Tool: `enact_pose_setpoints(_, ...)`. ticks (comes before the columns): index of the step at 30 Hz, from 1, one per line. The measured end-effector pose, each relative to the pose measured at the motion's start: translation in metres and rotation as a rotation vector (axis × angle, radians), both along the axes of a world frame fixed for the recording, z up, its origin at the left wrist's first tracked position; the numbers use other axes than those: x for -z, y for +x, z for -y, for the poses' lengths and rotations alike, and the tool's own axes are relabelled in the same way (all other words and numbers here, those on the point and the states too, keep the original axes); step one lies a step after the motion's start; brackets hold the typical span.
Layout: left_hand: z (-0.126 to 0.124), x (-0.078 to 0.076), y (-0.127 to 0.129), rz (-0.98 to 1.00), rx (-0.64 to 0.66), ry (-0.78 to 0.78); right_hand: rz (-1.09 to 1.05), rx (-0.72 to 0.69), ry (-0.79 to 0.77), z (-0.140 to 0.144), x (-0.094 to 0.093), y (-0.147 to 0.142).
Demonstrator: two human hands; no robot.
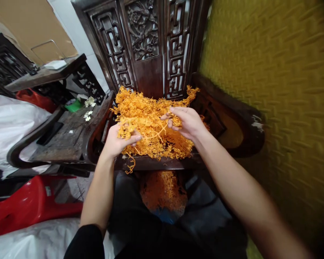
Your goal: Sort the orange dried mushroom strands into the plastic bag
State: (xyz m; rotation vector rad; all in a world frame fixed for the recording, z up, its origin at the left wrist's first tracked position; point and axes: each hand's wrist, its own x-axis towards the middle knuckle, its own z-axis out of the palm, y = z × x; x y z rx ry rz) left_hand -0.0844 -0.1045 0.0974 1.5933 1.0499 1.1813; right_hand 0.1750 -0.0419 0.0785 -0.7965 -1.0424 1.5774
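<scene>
From my remote stn. I log the flr.-to-ctr. scene, largest item 1st. Yellow raised-pattern surface (286,90) fills the R side of frame, upper R to lower R. Dark carved wooden chair (148,73) takes upper ctr. & ctr.; openwork back, curved arm at R. Orange pile (151,106) of tangled, branching strands is on the seat, ctr. of frame, some ends hanging over the front edge. White sack (13,122) at far L, mid-height; red plastic chair (29,201) at lower L. Cardboard sheet (29,25) at upper L. Btwn. the dark-clad legs, lower ctr., I note an orange-brown mass (162,194); its container I can't make out.

Hands, both over the pile: L hand (116,141), ctr.-L, has fingers curled round an orange clump (126,130), thumb extended along the near side. R hand (187,120), ctr.-R, has thumb & fingers closed on a second clump (176,121), w/ little gap btwn. tips. Thin orange strand (156,136) sags btwn. the two hands, in front of the pile. Green item (73,105), L of ctr., is on a dark wooden seat; small white flower-shaped pcs. (89,102) are just beside it.
</scene>
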Motion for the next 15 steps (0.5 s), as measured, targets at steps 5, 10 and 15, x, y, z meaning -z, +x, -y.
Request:
enact_pose_setpoints(5,-0.013,0.006,0.019,0.157,-0.044,-0.266,-0.056,0.118,0.027,-0.005,0.000,0.006)
enact_pose_setpoints(10,-0.013,0.005,0.025,0.104,-0.043,-0.255,0.022,0.280,0.218,-0.005,0.000,0.012)
enact_pose_setpoints(15,-0.011,0.005,0.035,0.108,0.029,-0.244,0.533,0.236,0.485,0.010,-0.001,-0.003)
